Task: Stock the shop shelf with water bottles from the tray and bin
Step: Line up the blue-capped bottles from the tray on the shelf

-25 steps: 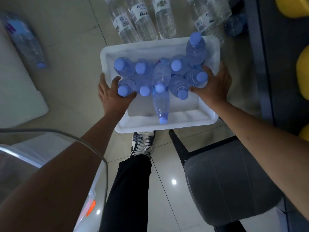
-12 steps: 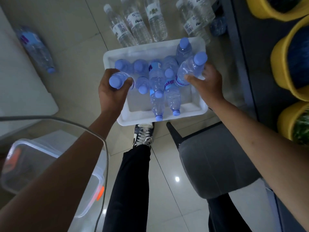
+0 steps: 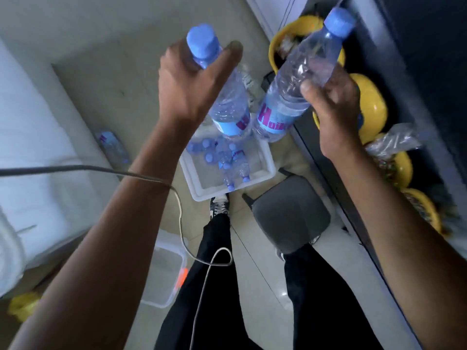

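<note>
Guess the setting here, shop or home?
Probably a small shop: yellow tubs of goods line a dark shelf unit, and a white tray of water bottles sits on the tiled floor.

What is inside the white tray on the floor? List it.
The white tray holds several blue-capped bottles, some lying down. The two raised bottles cover its far end, so the count is unclear.

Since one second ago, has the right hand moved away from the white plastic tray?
Yes. The right hand rose off the white plastic tray, gripping a blue-capped bottle.
</note>
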`<state>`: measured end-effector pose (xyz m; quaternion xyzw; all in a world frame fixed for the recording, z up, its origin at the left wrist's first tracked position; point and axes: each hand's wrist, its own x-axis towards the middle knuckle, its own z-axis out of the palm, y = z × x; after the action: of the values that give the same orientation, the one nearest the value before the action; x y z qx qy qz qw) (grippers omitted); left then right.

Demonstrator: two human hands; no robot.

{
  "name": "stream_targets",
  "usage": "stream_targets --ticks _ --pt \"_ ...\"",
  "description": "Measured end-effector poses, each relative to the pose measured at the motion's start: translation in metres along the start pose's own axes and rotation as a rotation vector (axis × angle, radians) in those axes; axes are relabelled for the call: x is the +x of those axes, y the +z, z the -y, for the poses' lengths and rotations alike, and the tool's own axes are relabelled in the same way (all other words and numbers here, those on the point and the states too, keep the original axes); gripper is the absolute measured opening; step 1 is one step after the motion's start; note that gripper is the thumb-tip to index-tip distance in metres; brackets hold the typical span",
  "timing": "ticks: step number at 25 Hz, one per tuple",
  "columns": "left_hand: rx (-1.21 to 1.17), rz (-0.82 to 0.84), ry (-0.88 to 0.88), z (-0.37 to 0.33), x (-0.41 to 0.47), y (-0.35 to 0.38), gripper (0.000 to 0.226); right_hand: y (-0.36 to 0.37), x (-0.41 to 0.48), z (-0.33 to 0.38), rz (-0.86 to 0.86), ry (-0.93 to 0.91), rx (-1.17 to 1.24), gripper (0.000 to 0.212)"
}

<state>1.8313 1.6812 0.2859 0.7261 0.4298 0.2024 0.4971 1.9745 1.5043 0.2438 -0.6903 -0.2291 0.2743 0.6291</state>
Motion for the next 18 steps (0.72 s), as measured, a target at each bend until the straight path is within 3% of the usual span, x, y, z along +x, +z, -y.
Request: stream_targets --ticks 2,6,8,11,15,18 --pt "-0.106 0.063 0.06 -0.078 -0.007 -0.011 0.055 -0.02 -0.011 0.067 -0.08 -0.059 0.06 0.047" --pt "-0.354 0.187 0.22 -0.228 -0.039 -0.007 0.036 -0.07 -0.043 0.186 -0.274 -0.186 0.184 0.032" --pt "-0.43 0.249 0.287 -0.29 -0.06 0.008 0.025 -0.098 -0.062 0.232 -0.366 -0.226 0.223 0.04" --pt "-0.518 0.327 0.363 -0.368 -0.094 0.038 0.013 -0.15 -0.092 0.283 -0.466 -0.275 0.265 0.062" --pt "-0.53 0.454 0.466 -0.454 -0.153 0.098 0.012 -0.244 -0.146 0.332 -0.61 -0.281 0.288 0.064" --pt "-0.513 0.605 0.539 -0.486 -0.198 0.16 0.023 -0.3 -0.189 0.34 -0.66 -0.278 0.115 0.064"
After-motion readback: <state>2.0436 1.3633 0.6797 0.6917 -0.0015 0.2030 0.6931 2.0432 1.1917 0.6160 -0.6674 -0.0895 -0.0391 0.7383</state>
